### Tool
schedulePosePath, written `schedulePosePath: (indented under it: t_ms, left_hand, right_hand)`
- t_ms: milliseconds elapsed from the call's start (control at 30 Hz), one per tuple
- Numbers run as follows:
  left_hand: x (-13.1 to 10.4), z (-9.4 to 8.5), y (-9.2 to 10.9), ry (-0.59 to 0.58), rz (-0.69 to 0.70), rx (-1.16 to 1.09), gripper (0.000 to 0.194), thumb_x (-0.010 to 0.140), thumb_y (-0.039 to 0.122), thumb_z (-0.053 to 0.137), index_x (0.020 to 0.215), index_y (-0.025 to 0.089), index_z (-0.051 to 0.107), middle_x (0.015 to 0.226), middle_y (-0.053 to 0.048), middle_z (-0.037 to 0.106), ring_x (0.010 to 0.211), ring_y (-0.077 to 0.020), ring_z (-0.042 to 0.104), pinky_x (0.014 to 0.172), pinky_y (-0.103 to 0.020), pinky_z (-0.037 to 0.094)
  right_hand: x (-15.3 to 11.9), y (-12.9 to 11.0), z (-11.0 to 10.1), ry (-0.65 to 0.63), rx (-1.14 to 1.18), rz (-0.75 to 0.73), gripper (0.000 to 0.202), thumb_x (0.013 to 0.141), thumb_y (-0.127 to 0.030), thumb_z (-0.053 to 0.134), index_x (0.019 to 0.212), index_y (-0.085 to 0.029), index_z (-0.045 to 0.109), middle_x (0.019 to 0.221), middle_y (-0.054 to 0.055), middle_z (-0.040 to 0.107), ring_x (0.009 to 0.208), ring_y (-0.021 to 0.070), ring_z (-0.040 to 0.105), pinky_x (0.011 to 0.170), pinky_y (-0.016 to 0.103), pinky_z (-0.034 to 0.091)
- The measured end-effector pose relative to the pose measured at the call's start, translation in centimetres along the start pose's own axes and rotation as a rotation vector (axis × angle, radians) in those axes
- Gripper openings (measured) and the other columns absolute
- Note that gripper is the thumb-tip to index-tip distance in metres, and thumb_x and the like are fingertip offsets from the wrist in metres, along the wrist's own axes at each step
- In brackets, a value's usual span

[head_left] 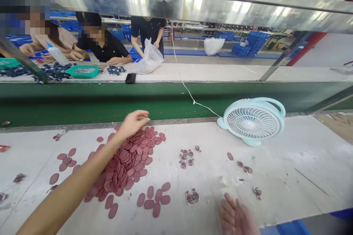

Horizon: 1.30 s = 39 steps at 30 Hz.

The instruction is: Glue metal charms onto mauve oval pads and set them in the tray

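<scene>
My left hand (134, 124) is over the far end of a heap of flat, oval, dark red pieces (125, 165). Its thumb and fingers are drawn together, with a small whitish bit at the tips that I cannot make out. My right hand (235, 216) is low at the near edge of the table, slightly blurred, palm partly showing and fingers extended, with nothing visible in it. Between the hands are a loose group of red ovals (156, 208) and small crumpled brown-and-white clusters (192, 196). More such clusters (186, 157) lie farther back.
A light blue fan (252, 121) stands at the back right, its white cord (204, 105) crossing the green belt (165, 101). A thin stick (311, 181) lies at right. Beyond the belt, co-workers handle dark pieces (55, 71), a teal tray (82, 71) and a plastic bag (149, 60).
</scene>
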<state>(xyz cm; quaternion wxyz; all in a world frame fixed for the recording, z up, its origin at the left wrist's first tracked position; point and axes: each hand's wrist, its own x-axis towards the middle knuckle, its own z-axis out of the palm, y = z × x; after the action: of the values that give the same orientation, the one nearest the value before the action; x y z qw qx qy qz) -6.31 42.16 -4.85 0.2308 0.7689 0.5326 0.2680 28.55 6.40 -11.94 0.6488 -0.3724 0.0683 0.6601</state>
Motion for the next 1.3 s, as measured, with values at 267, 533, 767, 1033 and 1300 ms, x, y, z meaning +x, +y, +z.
schedulePosePath:
  t_ms: [267,533,767,1033,1300]
  left_hand:
    - [-5.4,13.1,9.8,-0.362,0.464,-0.176,0.025,0.094,0.025,0.061,0.117,0.017,0.069,0.121,-0.01,0.072,0.11,-0.0227,0.069,0.098,-0.043,0.055]
    - [-7.6,16.5,11.5,-0.421,0.549,-0.025,0.066,0.093,0.054,0.058,0.147,0.017,0.048,0.162,-0.021,0.038,0.153,-0.037,0.028,0.123,-0.057,0.022]
    - [-10.0,16.2,13.9,-0.446,0.578,0.04,0.061,0.095,0.054,0.056,0.144,0.018,0.052,0.16,-0.019,0.041,0.151,-0.0371,0.032,0.122,-0.056,0.027]
    - [-19.0,6.2,11.3,-0.3,0.274,0.168,0.026,0.102,0.032,0.049,0.117,0.021,0.067,0.118,-0.007,0.073,0.105,-0.0226,0.068,0.09,-0.037,0.055]
    - [-25.1,9.1,10.5,-0.335,0.282,0.314,0.018,0.094,0.011,0.059,0.106,0.019,0.069,0.112,-0.006,0.073,0.103,-0.0247,0.064,0.091,-0.041,0.053]
  right_hand:
    - [2.4,-1.4,2.7,-0.331,0.815,0.215,0.067,0.095,-0.034,0.068,0.147,-0.016,0.03,0.096,0.0,0.054,0.064,0.0068,0.055,0.049,0.014,0.049]
    - [3.9,-0.9,3.3,-0.303,0.81,0.231,0.021,0.101,-0.028,0.058,0.116,-0.019,0.047,0.077,-0.006,0.044,0.057,0.0088,0.047,0.048,0.017,0.043]
    - [1.3,0.3,2.8,-0.298,0.757,0.249,0.022,0.102,-0.028,0.055,0.119,-0.018,0.045,0.074,-0.007,0.045,0.054,0.0086,0.047,0.048,0.017,0.042]
    - [-0.8,1.2,1.3,-0.235,0.594,0.256,0.023,0.103,-0.034,0.051,0.119,-0.018,0.046,0.074,-0.006,0.047,0.053,0.0087,0.05,0.048,0.02,0.045]
    - [-0.2,2.2,3.3,-0.188,0.458,0.345,0.024,0.101,-0.034,0.054,0.114,-0.014,0.051,0.071,-0.006,0.045,0.052,0.0071,0.051,0.046,0.017,0.045]
